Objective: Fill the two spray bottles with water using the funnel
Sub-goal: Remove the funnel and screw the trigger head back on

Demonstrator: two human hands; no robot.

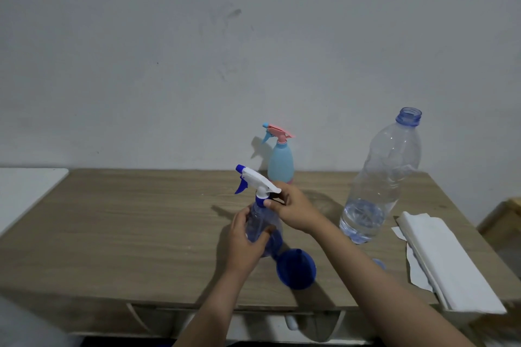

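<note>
Blue funnel [296, 269] lies by clear spray bottle [262, 222]; left grip [244, 242] clasps body, right grip [293, 210] pinches collar

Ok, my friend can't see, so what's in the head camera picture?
Two hands work on a clear spray bottle on a wooden table: left hand holds its body, right hand grips its neck. Nearby are a blue funnel, a light blue spray bottle and an open, nearly empty water bottle.

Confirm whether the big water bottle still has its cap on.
No, the big water bottle stands uncapped, its blue-tinted neck open at the top.
</note>
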